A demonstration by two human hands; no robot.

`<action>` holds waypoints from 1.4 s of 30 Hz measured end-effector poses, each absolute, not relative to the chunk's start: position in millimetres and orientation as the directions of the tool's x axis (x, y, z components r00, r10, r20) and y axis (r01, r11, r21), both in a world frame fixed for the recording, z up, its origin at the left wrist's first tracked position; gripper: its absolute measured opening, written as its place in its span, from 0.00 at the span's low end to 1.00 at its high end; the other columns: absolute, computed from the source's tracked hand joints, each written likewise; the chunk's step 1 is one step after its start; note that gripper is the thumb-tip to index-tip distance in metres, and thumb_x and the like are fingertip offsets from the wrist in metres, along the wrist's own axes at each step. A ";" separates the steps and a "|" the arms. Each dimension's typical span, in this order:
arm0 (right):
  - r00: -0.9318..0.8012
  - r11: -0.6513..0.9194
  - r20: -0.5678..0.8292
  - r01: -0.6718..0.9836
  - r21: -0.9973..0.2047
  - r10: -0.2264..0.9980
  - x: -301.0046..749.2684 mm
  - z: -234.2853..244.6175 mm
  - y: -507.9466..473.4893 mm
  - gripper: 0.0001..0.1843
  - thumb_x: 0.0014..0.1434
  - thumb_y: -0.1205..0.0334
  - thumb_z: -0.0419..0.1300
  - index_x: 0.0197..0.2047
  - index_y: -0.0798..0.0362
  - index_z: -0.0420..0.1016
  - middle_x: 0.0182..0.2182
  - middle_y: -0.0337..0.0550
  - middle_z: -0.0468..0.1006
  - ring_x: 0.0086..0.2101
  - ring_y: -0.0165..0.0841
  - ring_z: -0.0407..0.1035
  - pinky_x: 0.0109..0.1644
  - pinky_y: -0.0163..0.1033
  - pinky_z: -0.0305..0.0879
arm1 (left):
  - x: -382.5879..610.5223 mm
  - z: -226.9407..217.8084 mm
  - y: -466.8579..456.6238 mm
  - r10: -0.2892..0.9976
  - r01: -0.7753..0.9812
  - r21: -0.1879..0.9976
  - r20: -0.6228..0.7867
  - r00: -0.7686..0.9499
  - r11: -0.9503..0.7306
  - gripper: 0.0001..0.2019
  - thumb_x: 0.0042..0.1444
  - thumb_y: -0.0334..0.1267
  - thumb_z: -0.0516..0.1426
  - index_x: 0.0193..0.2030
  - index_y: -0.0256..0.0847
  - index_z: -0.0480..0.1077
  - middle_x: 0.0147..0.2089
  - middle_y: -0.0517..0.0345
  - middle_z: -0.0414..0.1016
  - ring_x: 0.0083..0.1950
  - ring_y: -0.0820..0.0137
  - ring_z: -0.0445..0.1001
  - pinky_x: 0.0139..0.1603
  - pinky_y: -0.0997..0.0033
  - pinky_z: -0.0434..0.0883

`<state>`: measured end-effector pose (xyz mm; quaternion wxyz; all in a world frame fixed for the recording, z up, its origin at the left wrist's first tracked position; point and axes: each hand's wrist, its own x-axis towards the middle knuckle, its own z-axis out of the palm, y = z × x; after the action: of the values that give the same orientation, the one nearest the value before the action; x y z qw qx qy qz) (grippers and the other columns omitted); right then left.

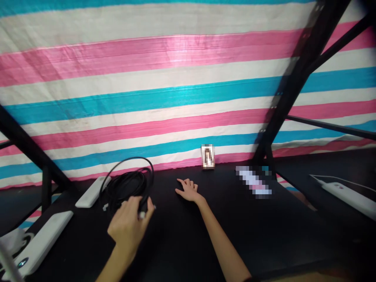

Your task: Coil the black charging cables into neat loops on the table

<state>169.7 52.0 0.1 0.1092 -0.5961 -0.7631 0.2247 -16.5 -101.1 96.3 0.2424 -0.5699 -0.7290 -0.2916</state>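
Observation:
Wrapped round one end of a coiled black cable point(127, 184) is my left hand point(129, 219), its fingers closed. A pale plug tip shows between thumb and fingers. The loops of cable lie beyond the hand, one arching up off the black table point(182, 239); another light connector point(105, 207) pokes out at the coil's left side. My right hand point(187, 190) is over the table to the right of the coil, fingers spread, with nothing in it. Whether its fingertips touch the surface I cannot tell.
Two white power strips or similar slabs point(44, 239) point(92, 192) lie on the left. At the back stands a small blurred-out card point(208, 156). A blurred packet point(254, 181) lies right of it. Black metal frame posts point(289, 105) flank the table before a striped sheet point(152, 98).

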 end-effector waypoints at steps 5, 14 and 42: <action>-0.255 0.188 -0.076 0.856 -0.481 0.964 171.6 -3.7 52.8 0.24 0.61 0.53 0.47 0.61 0.41 0.58 0.52 0.47 0.63 0.53 0.41 0.55 0.54 0.46 0.46 | 3.6 26.4 -139.9 0.786 0.991 0.114 0.618 -0.016 -0.069 0.16 0.55 0.52 0.51 0.35 0.49 0.76 0.38 0.53 0.80 0.39 0.57 0.77 0.40 0.59 0.69; -0.231 0.200 -0.006 0.854 -0.480 0.973 169.9 -1.7 40.8 0.24 0.60 0.53 0.50 0.60 0.43 0.60 0.51 0.48 0.64 0.51 0.43 0.56 0.56 0.48 0.45 | -4.7 21.8 -155.1 0.901 0.888 0.312 0.380 0.209 -0.337 0.11 0.52 0.46 0.54 0.38 0.49 0.75 0.34 0.50 0.78 0.43 0.55 0.73 0.41 0.56 0.70; -0.274 0.254 0.059 0.761 -0.597 0.960 200.9 3.4 -117.1 0.20 0.62 0.63 0.49 0.56 0.40 0.66 0.34 0.41 0.77 0.37 0.38 0.69 0.46 0.44 0.57 | -51.7 -48.4 -139.7 0.942 0.940 0.306 0.242 -0.231 0.152 0.26 0.55 0.50 0.47 0.59 0.46 0.64 0.61 0.41 0.63 0.63 0.48 0.57 0.52 0.43 0.59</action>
<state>200.9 -117.1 3.4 0.2119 -0.5638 -0.7631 0.2344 -51.7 -139.7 -48.4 -0.0032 -0.6201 -0.7589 -0.1990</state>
